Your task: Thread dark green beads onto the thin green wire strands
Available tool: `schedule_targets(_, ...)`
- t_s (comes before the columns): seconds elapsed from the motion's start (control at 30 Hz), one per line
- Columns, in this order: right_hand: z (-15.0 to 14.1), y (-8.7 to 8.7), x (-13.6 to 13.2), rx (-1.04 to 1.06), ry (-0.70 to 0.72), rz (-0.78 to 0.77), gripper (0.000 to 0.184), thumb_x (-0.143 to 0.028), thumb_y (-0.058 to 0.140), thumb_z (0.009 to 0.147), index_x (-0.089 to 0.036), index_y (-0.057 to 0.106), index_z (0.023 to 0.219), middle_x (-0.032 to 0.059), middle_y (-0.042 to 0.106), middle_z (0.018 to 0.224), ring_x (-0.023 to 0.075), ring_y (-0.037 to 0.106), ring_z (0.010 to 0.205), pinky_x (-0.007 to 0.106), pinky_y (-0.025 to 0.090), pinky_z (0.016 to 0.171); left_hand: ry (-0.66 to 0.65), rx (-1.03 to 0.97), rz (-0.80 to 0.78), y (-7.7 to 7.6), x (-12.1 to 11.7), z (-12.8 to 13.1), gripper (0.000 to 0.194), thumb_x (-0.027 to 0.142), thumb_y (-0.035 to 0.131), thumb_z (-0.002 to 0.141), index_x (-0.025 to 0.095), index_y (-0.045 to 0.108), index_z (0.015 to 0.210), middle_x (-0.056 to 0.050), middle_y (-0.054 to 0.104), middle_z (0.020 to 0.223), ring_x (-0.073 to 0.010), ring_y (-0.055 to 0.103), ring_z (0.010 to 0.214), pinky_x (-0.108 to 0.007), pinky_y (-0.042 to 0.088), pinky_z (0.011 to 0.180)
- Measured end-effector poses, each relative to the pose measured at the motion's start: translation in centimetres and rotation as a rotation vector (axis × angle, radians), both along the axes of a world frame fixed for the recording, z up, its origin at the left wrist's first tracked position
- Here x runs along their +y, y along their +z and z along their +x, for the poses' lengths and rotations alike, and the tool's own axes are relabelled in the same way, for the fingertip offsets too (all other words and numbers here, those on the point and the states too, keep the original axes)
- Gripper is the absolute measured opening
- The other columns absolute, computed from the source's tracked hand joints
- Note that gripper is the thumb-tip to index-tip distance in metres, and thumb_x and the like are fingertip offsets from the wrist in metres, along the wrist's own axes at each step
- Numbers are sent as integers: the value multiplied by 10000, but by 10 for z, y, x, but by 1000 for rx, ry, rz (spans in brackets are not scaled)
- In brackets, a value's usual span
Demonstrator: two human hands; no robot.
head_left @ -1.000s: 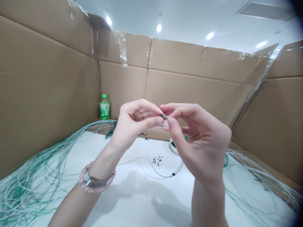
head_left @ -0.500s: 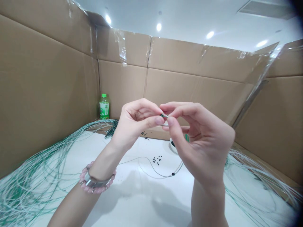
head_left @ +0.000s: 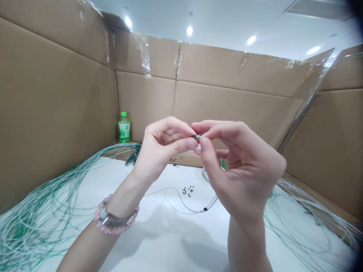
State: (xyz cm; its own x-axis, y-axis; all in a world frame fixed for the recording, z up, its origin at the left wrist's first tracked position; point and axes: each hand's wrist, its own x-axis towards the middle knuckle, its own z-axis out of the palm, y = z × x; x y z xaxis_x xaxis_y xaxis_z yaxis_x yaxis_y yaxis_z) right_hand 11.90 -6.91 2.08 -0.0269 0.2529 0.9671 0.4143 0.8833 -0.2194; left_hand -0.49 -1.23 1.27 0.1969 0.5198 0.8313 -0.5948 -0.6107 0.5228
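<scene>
One small black bead (head_left: 194, 136) on a thin wire, held in midair above the worktop (head_left: 167, 241). Left hand (head_left: 167, 147), pink bead bracelet (head_left: 100, 213) at the wrist, and right hand (head_left: 241, 170): both curled, thumb and forefinger pinching the bead and wire from either side. Below: thin grey cord (head_left: 184, 204), loose black beads (head_left: 188, 191), white bowl (head_left: 205, 175). Either side: left heap of green-and-white cords (head_left: 36, 226), right heap of green-and-white cords (head_left: 300, 219). Beyond: green-capped plastic bottle (head_left: 124, 128) against cardboard walls (head_left: 147, 102).
</scene>
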Motion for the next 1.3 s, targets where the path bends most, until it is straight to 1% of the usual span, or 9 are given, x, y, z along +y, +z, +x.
schedule_targets(0.13, 0, 0, 1, -4, 1, 27, 157, -46, 603, 771, -191, 605, 831, 12, 677, 885, 105, 659, 840, 158, 593, 575, 9, 8, 27, 1, -2, 1, 140, 134, 748, 693, 249, 693, 750, 75, 697, 701, -45, 664, 649, -116, 572, 634)
schedule_targets(0.27, 2, 1, 2, 8, 41, 6, 146, -56, 626, 764, -184, 621, 833, 11, 681, 899, 121, 660, 843, 189, 604, 564, 94, 26, 35, 0, -2, 0, 116, 177, 758, 687, 246, 697, 757, 58, 698, 719, -68, 670, 660, -144, 581, 626)
schedule_targets(0.43, 4, 2, 2, 42, 69, -25, 165, -66, 636, 779, -225, 653, 819, -8, 691, 867, 139, 665, 814, 232, 606, 576, 155, 26, 46, -1, -2, -1, 22, 225, 704, 753, 233, 710, 772, 40, 705, 759, -62, 671, 715, -120, 563, 632)
schedule_targets(0.6, 2, 2, 0, 75, 96, -68, 155, -67, 638, 774, -217, 661, 803, 7, 700, 876, 150, 677, 785, 235, 608, 567, 314, -5, 90, -2, -5, 0, 52, 260, 691, 764, 209, 692, 777, 25, 694, 714, -72, 662, 651, -149, 559, 600)
schedule_targets(0.7, 2, 4, -2, 73, 94, -97, 161, -49, 644, 750, -207, 656, 781, 20, 704, 866, 156, 682, 762, 231, 608, 547, 386, 6, 132, -1, -8, 1, 43, 244, 676, 778, 201, 686, 784, 19, 694, 707, -77, 661, 644, -156, 554, 585)
schedule_targets(0.87, 3, 6, -6, 50, 43, -109, 178, -52, 641, 736, -229, 642, 751, 6, 705, 860, 157, 685, 743, 233, 606, 532, 511, 24, 199, 1, -11, 0, 11, 205, 682, 771, 198, 684, 762, 24, 690, 700, -75, 648, 628, -163, 547, 568)
schedule_targets(1.0, 5, 7, -6, 11, 8, -101, 192, -51, 621, 742, -242, 635, 753, -1, 705, 873, 160, 686, 751, 240, 610, 534, 606, 64, 198, 0, -13, -2, 24, 220, 698, 754, 201, 683, 755, 20, 693, 718, -88, 647, 632, -186, 552, 572)
schedule_targets(1.1, 7, 6, -5, -56, -41, -70, 182, -59, 596, 758, -237, 630, 769, -1, 705, 866, 154, 682, 770, 239, 618, 572, 627, 90, 212, 0, -15, -2, 51, 235, 708, 740, 197, 688, 767, 10, 701, 745, -105, 656, 665, -207, 551, 615)
schedule_targets(1.3, 14, 7, -8, -233, -203, -6, 195, -62, 547, 801, -244, 617, 814, 3, 705, 854, 144, 657, 727, 263, 612, 626, 672, 167, 312, 3, -19, -6, 40, 200, 701, 746, 224, 702, 778, 14, 701, 758, -122, 650, 700, -239, 538, 661)
